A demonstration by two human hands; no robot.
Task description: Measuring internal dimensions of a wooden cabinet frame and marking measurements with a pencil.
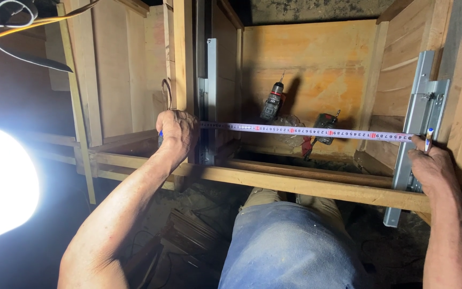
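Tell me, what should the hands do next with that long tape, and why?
Probably mark the spot with the pen. The tape measure is already stretched tight from the left hand by the left metal rail across to the right hand, which pins its end against the right metal rail and holds the pen too. So the reading seems ready to note.

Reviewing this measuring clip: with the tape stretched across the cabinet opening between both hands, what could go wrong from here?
1. The tape measure spans free between the two drawer slides; if the left hand or right hand slips, it may sag or snap back and spoil the reading.
2. The right hand also pinches a pen, so its grip on the tape end looks weak.
3. The glaring work lamp leaves the interior shadowed, so markings may be misread.
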